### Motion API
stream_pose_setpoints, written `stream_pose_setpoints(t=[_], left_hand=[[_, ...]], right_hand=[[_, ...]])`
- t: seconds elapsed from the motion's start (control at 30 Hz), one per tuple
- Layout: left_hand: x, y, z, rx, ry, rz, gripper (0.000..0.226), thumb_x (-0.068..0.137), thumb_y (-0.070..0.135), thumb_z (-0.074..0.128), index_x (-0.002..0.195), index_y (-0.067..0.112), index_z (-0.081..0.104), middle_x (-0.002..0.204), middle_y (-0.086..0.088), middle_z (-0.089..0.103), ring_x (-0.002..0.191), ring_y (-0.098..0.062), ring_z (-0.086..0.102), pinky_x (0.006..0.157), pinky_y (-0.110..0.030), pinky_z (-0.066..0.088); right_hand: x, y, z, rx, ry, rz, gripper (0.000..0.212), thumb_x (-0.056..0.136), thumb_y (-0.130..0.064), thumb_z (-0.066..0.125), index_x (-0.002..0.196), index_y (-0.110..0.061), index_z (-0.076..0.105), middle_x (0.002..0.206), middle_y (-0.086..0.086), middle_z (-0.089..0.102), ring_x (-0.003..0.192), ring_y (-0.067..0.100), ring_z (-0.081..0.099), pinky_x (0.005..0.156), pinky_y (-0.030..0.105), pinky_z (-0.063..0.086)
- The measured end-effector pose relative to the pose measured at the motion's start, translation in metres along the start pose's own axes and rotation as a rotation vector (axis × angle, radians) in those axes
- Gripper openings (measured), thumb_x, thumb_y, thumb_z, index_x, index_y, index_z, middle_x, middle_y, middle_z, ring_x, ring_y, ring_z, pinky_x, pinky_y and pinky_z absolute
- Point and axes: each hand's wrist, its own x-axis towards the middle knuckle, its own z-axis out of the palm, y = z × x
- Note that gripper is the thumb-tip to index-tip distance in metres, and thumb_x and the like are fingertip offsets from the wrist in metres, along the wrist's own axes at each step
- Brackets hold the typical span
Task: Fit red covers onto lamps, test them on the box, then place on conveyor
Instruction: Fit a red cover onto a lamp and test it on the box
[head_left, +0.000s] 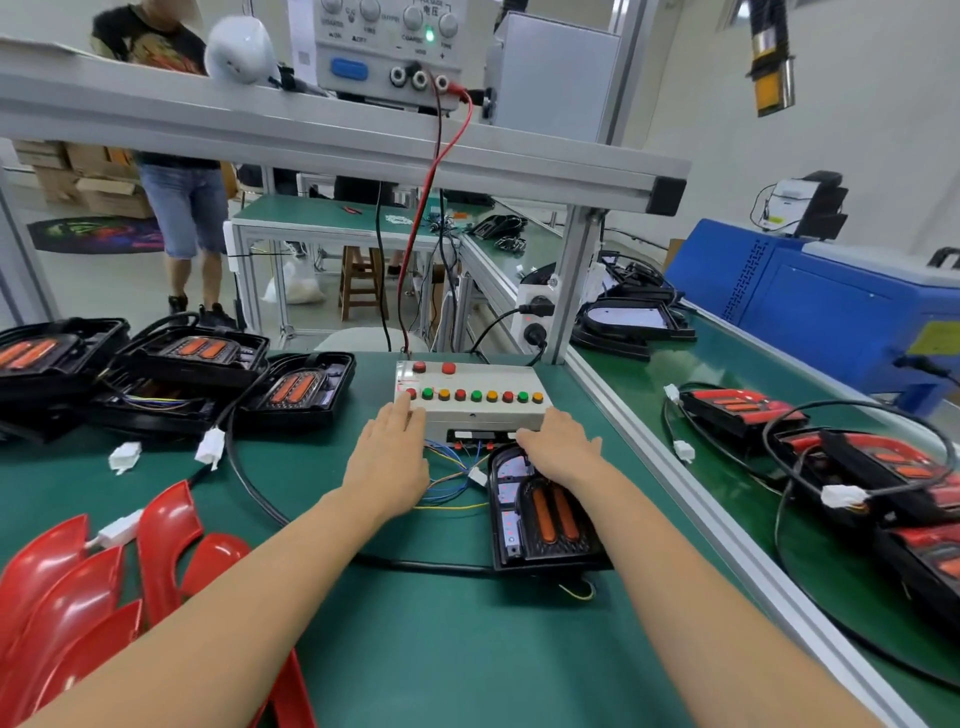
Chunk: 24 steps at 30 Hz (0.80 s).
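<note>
Black lamp (540, 514) on the green table (415, 639), uncovered, long axis running away toward the box (470, 397) — far end under the right hand (558, 447), fingers straight and spread, resting on it. Left hand (389, 457) flat too, fingertips at the box's near-left buttons. Red covers (98, 587) well off to the left — nearer the left hand, probably its reach.

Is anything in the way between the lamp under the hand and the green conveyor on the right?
Yes. The raised aluminium rail along the table edge runs between the lamp under the right hand and the conveyor. Finished lamps with red covers and their cables already lie on the belt there, so free room is tight.
</note>
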Motion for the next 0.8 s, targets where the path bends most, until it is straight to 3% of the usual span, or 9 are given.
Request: stream_pose_setpoints(t=[0.17,0.27,0.33,0.43,0.53,0.63,0.73,0.8], left_hand=[[-0.004,0.008,-0.003,-0.409,-0.044,-0.127,0.073,0.086,0.001,0.048,0.151,0.012,0.017,0.159,-0.007,-0.009,0.140,-0.028,0.025,0.104,-0.032,0.036],[-0.008,0.013,-0.002,-0.592,0.025,-0.167,0.069,0.082,-0.007,0.044,0.146,0.009,0.026,0.159,-0.002,0.001,0.129,-0.027,0.038,0.079,-0.022,0.039],[-0.008,0.015,-0.003,-0.671,0.078,-0.178,0.063,0.080,-0.010,0.042,0.140,0.006,0.035,0.155,-0.002,0.015,0.109,-0.020,0.043,0.069,-0.017,0.036],[-0.008,0.012,-0.005,-0.752,0.115,-0.214,0.056,0.081,-0.011,0.043,0.135,0.004,0.040,0.149,-0.002,0.025,0.095,-0.015,0.039,0.070,-0.021,0.035],[-0.011,0.005,-0.005,-0.777,0.162,-0.245,0.052,0.081,-0.010,0.046,0.131,0.004,0.044,0.146,-0.003,0.030,0.094,-0.019,0.043,0.069,-0.019,0.032],[-0.015,-0.004,-0.007,-0.770,0.184,-0.300,0.052,0.082,-0.007,0.051,0.133,0.002,0.044,0.148,-0.005,0.030,0.116,-0.023,0.045,0.078,-0.018,0.029],[-0.015,-0.009,-0.011,-0.753,0.109,-0.312,0.062,0.083,-0.002,0.054,0.141,0.004,0.034,0.158,-0.001,0.013,0.132,-0.022,0.035,0.091,-0.023,0.033],[-0.012,-0.010,-0.014,-0.728,0.056,-0.309,0.066,0.084,0.001,0.055,0.144,0.004,0.029,0.160,0.000,0.005,0.137,-0.023,0.030,0.096,-0.026,0.033]], right_hand=[[0.010,0.006,0.004,0.016,0.008,0.005,0.049,0.100,-0.023,0.037,0.146,-0.008,0.028,0.150,0.010,0.038,0.137,0.029,0.036,0.118,0.050,0.012],[0.009,0.012,0.004,0.024,-0.002,-0.023,0.050,0.100,-0.018,0.034,0.148,-0.008,0.023,0.149,0.012,0.040,0.134,0.031,0.039,0.117,0.049,0.016],[0.009,0.015,0.003,0.047,0.001,-0.039,0.049,0.100,-0.017,0.035,0.148,-0.010,0.025,0.147,0.012,0.043,0.130,0.032,0.042,0.115,0.049,0.022],[0.007,0.017,0.002,0.099,-0.004,-0.063,0.049,0.100,-0.018,0.035,0.149,-0.014,0.027,0.145,0.012,0.045,0.128,0.032,0.044,0.114,0.049,0.026],[0.007,0.012,0.004,0.059,-0.024,-0.069,0.055,0.101,-0.021,0.035,0.153,-0.016,0.020,0.146,0.010,0.045,0.133,0.029,0.042,0.119,0.050,0.013],[0.010,-0.001,0.010,-0.003,-0.036,-0.059,0.053,0.100,-0.021,0.033,0.152,-0.016,0.022,0.138,0.008,0.052,0.129,0.028,0.045,0.119,0.053,0.001],[0.014,-0.012,0.014,-0.026,-0.032,-0.042,0.043,0.096,-0.016,0.035,0.139,-0.013,0.036,0.115,0.008,0.059,0.117,0.029,0.051,0.117,0.057,-0.001],[0.016,-0.016,0.016,-0.037,-0.026,-0.035,0.040,0.095,-0.016,0.035,0.135,-0.013,0.038,0.116,0.008,0.059,0.116,0.029,0.051,0.117,0.057,0.000]])
